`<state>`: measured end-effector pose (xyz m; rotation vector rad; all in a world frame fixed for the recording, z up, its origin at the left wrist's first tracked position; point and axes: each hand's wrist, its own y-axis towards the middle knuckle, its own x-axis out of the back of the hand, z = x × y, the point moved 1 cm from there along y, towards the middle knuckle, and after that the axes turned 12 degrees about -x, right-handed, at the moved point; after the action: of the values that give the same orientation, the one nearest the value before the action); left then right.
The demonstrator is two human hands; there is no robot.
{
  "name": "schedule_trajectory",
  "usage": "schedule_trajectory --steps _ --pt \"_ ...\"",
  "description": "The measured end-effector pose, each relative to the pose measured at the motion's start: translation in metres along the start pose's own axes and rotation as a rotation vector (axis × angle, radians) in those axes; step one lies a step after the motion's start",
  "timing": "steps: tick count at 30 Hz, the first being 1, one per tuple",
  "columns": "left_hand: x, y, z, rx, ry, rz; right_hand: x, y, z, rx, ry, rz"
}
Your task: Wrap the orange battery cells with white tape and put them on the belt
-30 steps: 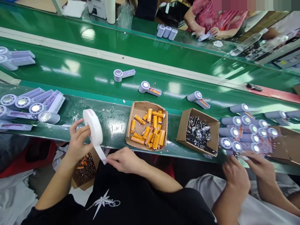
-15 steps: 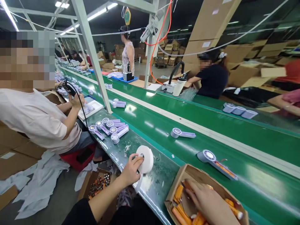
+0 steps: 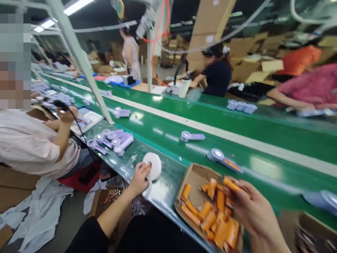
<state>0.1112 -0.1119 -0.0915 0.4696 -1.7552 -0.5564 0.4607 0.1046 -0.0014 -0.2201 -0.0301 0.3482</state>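
Observation:
My left hand (image 3: pixel 140 177) is closed on a white tape roll (image 3: pixel 154 166), which stands on the dark green bench (image 3: pixel 165 196) with a loose strip hanging over the edge. At the right, my right hand (image 3: pixel 250 200) pinches an orange cylinder (image 3: pixel 231 183) above the right side of an open cardboard box (image 3: pixel 197 168). Several orange cylinders (image 3: pixel 207 214) lie in that box. Beyond it, a lilac fan-shaped part (image 3: pixel 217 155) with an orange piece in its handle rests on the green belt (image 3: pixel 163 137), and another lilac part (image 3: pixel 185 136) lies farther left.
Several lilac parts (image 3: pixel 116 138) are grouped on the bench, left of the roll. A person in a light shirt (image 3: pixel 34 140) sits at the left, holding a black cable. Across the belt are more people and a white cup (image 3: pixel 184 87). Another box (image 3: pixel 316 232) is at the lower right.
My right hand has risen out of the box with an orange cylinder in its fingers. The view has turned right, so the scene sits farther left. My left hand still holds the roll.

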Motion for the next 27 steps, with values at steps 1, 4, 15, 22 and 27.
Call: schedule_trajectory --steps 1,4,15,22,27 --pt "0.003 -0.001 -0.002 -0.018 -0.014 0.007 -0.006 -0.013 0.0 -0.077 0.138 0.055" --pt "0.01 0.003 -0.011 -0.082 -0.088 0.019 -0.034 -0.045 -0.001 -0.201 0.351 0.227" --pt "0.043 0.041 -0.07 -0.491 -0.033 0.075 -0.068 -0.092 -0.008 0.2 -0.144 0.07" --pt "0.04 0.048 -0.077 -0.571 -0.003 0.1 -0.073 -0.091 -0.01 0.263 -0.368 0.011" --pt "0.047 0.063 -0.073 -0.618 0.029 0.137 -0.06 -0.084 -0.005 0.104 -0.5 0.151"
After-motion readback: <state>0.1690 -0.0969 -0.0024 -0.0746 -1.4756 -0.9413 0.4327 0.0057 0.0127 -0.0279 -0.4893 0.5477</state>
